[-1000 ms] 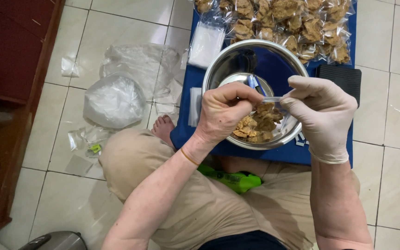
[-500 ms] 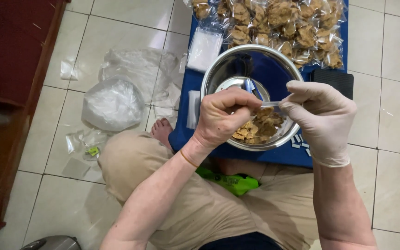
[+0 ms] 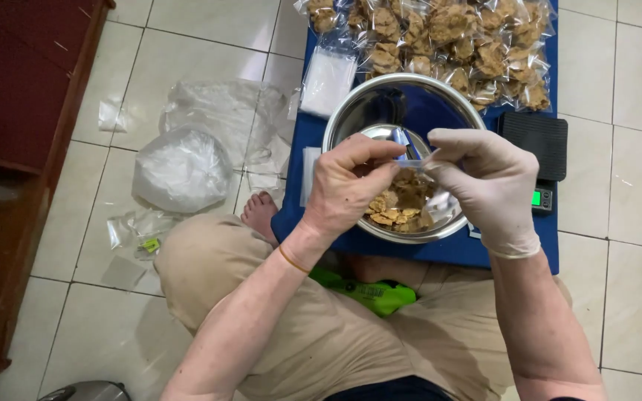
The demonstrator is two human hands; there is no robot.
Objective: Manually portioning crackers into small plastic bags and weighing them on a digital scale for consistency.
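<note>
Over the steel bowl (image 3: 380,111), both hands meet on one small clear plastic bag (image 3: 417,160).

Left hand (image 3: 347,186): bare, with a thin rubber band at the wrist. Fingers curled in, thumb and forefinger pinched together on the bag's left edge.

Right hand (image 3: 488,186): in a pale, matte latex glove (image 3: 507,223). Fingers bent and closed on the bag's right edge, so the thin film is held taut between the two hands, just above the bowl's contents.

Bowl: round, polished metal, mirror-bright inside, resting on a blue mat (image 3: 299,148) on the tiled floor (image 3: 633,282). It holds a heap of brown, rough, broken snack pieces (image 3: 399,204) on the near side.

Beyond the bowl: a row of filled clear bags (image 3: 447,37), each packed with the same lumpy brown pieces, glossy and crinkled. Beside them, a flat stack of empty clear bags (image 3: 327,78).

Right of the bowl: a small black digital scale (image 3: 536,145) with a green-lit display.

Left, on the floor: a bulging translucent white plastic sack (image 3: 181,169) and loose crumpled film (image 3: 221,111).

Nearest the person: crossed legs in tan cloth, one bare foot (image 3: 260,213) touching the mat's edge.
</note>
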